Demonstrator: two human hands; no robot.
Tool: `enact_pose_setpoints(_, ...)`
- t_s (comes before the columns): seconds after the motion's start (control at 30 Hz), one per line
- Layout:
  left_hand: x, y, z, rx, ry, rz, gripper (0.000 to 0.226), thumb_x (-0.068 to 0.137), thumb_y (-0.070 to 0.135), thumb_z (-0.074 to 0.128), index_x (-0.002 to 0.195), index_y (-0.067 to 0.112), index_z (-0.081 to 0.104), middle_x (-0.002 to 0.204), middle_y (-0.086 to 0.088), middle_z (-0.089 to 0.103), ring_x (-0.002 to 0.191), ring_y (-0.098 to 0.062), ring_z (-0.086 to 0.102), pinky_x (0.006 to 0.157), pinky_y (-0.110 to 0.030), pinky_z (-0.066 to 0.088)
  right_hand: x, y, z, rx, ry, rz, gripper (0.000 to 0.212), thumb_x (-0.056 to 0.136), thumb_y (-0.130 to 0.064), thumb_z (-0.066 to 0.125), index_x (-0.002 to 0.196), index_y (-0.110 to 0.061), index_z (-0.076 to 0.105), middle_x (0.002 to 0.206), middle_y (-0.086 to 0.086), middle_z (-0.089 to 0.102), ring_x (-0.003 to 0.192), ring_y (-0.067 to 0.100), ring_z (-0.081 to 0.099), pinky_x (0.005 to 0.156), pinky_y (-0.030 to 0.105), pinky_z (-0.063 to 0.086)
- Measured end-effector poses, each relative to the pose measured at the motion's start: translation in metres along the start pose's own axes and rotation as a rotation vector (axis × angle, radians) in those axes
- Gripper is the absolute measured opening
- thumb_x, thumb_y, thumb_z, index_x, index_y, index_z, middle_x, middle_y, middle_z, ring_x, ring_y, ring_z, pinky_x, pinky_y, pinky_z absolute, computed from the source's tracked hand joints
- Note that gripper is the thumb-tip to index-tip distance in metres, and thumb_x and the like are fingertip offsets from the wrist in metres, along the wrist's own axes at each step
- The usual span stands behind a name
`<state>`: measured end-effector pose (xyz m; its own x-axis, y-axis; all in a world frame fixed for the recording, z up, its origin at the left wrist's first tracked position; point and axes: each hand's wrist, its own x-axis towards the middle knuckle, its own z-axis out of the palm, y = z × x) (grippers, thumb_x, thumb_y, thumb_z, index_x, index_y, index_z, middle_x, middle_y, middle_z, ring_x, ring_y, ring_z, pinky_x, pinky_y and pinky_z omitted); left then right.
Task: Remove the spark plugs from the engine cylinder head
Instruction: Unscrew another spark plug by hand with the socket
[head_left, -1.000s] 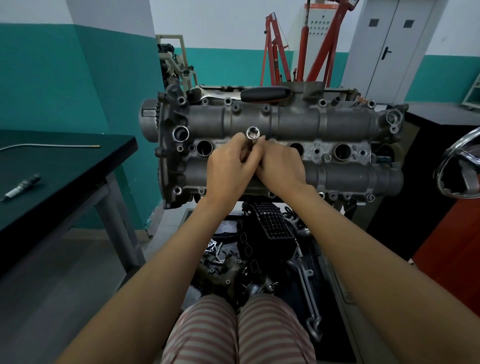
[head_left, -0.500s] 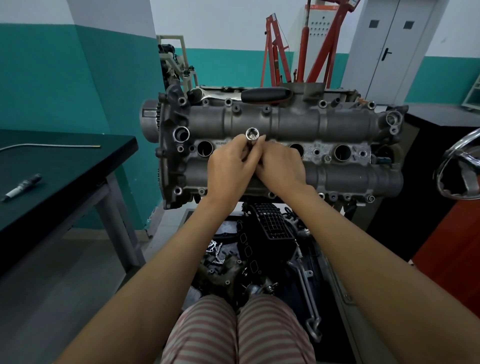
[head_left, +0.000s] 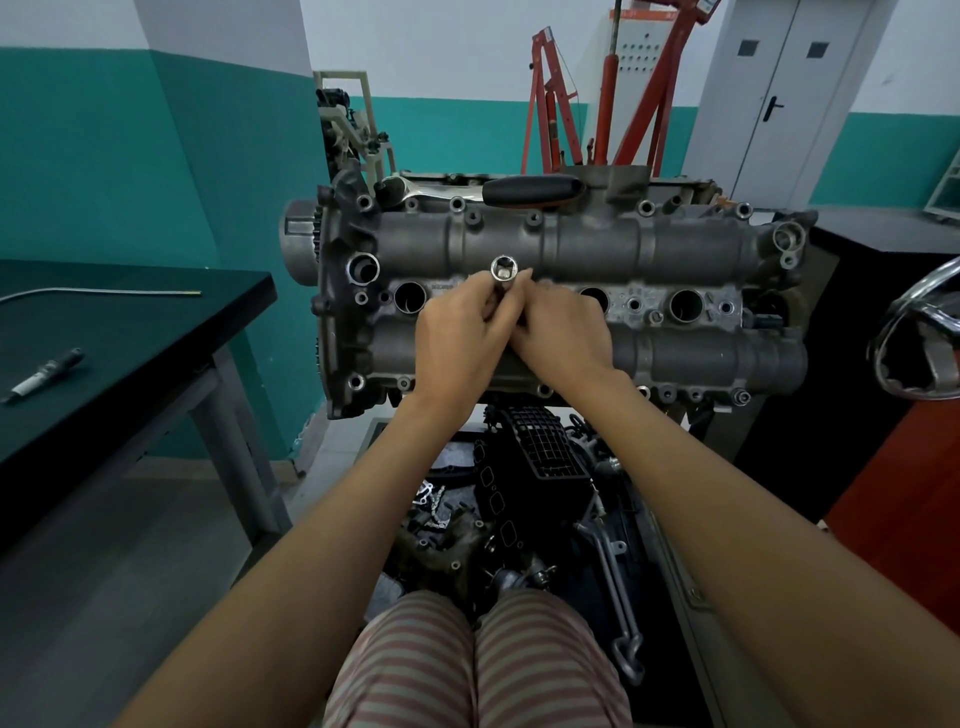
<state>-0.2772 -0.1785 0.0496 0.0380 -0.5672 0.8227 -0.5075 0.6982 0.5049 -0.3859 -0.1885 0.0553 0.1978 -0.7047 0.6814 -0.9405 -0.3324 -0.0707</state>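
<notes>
Cylinder head (head_left: 675, 244): both hands' fingers (head_left: 511, 306) pinching upright socket (head_left: 504, 271); neighbouring plug wells (head_left: 410, 297) open.

The walls (head_left: 130, 156) are painted teal below and white above. A dark worktop (head_left: 130, 332) on grey legs is seen at left, over a grey floor (head_left: 104, 571). A grey double door (head_left: 779, 93) and a red hoist (head_left: 550, 104) are seen behind.

Socket tool (head_left: 504, 271) lower end, well beneath – hidden by hands (head_left: 511, 338).
</notes>
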Motion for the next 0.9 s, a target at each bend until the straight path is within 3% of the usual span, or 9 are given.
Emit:
enact_pose_setpoints(0.2,-0.0029,-0.0008,-0.0002,0.03,-0.025,-0.015,0.026,0.089,0.022,0.057,0.074,0.002,0.05,0.056,-0.005,0.048,0.052,-0.017,0.045,0.05,-0.026,0.035,0.0,-0.0002,0.0016,-0.017,-0.035,0.014,0.021,0.092,-0.028,0.041,0.099,-0.009,0.045,0.082,0.009,0.065,0.074,0.032,0.061,0.055,0.032,0.027)
enact_pose_setpoints(0.37,-0.0021,-0.0031,-0.0004,0.053,-0.05,-0.005,0.025,0.092,0.021,0.053,0.074,0.004,0.05,0.054,0.005,0.041,0.051,-0.016,0.043,0.05,-0.028,0.034,0.0002,-0.0005,0.0023,0.0,-0.013,0.021,0.024,0.095,-0.033,0.038,0.099,-0.009,0.042,0.079,0.011,0.066,0.069,0.033,0.061,0.054,0.032,0.024)
enact_pose_setpoints(0.6,0.0011,-0.0017,0.001,0.017,-0.005,0.009,0.042,0.092,0.024,0.058,0.057,0.008,0.041,0.046,-0.005,0.04,0.044,-0.019,0.036,0.047,-0.034,0.032,0.0,-0.0005,0.0012,-0.005,0.004,0.011,0.03,0.094,-0.032,0.04,0.092,-0.009,0.058,0.076,0.012,0.066,0.069,0.032,0.06,0.054,0.031,0.024)
enact_pose_setpoints(0.9,-0.0022,-0.0022,-0.0004,0.029,-0.029,0.0,0.024,0.09,0.023,0.054,0.076,0.003,0.051,0.055,0.004,0.043,0.051,-0.015,0.044,0.05,-0.023,0.034,0.0013,-0.0011,0.003,0.016,-0.031,0.024,0.022,0.094,-0.031,0.04,0.1,-0.009,0.039,0.08,0.009,0.065,0.069,0.033,0.06,0.053,0.033,0.026)
